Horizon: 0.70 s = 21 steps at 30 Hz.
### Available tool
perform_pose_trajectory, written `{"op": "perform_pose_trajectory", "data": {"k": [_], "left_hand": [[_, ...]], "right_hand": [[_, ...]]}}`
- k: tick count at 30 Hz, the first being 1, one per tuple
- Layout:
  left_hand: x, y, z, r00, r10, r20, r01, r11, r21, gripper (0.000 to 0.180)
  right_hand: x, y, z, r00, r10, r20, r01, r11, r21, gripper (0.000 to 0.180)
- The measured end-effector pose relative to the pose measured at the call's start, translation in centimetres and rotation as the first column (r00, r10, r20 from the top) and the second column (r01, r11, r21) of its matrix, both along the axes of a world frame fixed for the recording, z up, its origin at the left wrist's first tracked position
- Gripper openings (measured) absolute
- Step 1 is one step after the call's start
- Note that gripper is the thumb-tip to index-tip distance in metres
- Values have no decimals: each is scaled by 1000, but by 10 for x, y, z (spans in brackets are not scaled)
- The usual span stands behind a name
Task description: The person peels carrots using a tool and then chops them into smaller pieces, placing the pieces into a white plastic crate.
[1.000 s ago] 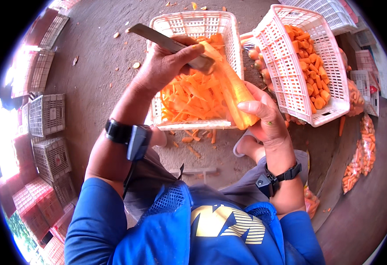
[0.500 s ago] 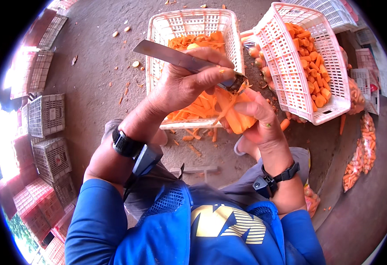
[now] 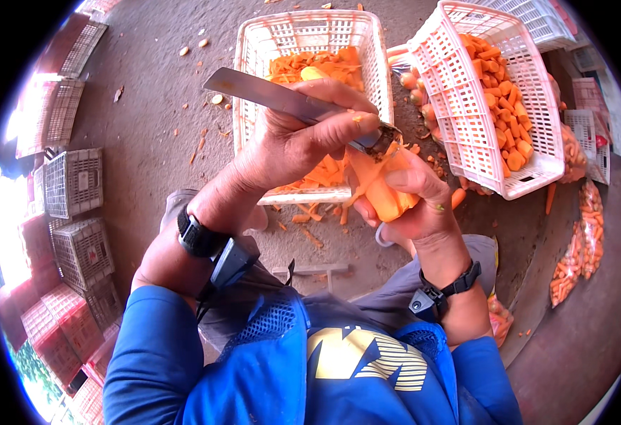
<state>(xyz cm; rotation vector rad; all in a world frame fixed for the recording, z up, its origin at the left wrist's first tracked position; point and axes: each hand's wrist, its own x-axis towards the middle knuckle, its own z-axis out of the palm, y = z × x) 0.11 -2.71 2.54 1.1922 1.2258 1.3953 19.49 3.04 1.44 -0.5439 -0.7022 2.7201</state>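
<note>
My left hand [image 3: 292, 147] is closed around a peeling knife [image 3: 264, 92]; its wide flat steel end sticks out to the left past the knuckles. The knife's dark working end meets a thick, partly peeled carrot [image 3: 387, 200], and a thin strip of peel curls there. Fingers of my right hand [image 3: 427, 185] wrap round the carrot, holding it tilted at the near right corner of a white plastic crate [image 3: 385, 71]. Orange peelings [image 3: 324, 173] lie in that crate, partly hidden beneath my left hand. A paler carrot piece [image 3: 313, 73] rests among them.
Right of the peelings, a tilted pinkish-white crate [image 3: 459, 113] holds many peeled carrot pieces [image 3: 505, 106]. Bagged carrots [image 3: 579, 241] lie further right. Stacked crates [image 3: 76, 184] line the left side. Peel scraps [image 3: 310, 239] are scattered over the floor [image 3: 161, 92].
The knife and my left hand have shifted slightly left. The carrot has turned a little in my right hand, its near end swinging right. Both grips stay the same.
</note>
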Motion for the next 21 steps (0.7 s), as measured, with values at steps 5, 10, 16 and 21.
{"op": "perform_pose_trajectory", "data": {"k": [5,10,16,21], "left_hand": [[-6,1,-4,998,64,-11,-63,998,24,18],[-36,13,-18,981,135,-138,-129,990,49,16],[-85,35,-52,897,422,-129,-406,904,131,15],[-87,31,-28,818,562,-120,-549,826,127,19]], "right_hand": [[-5,0,-6,999,43,-7,-44,999,-12,60],[0,-7,-6,992,125,14,-125,992,7,62],[1,-10,-12,997,26,66,-27,1000,16,62],[4,-11,-15,1000,-4,21,3,999,49,59]]}}
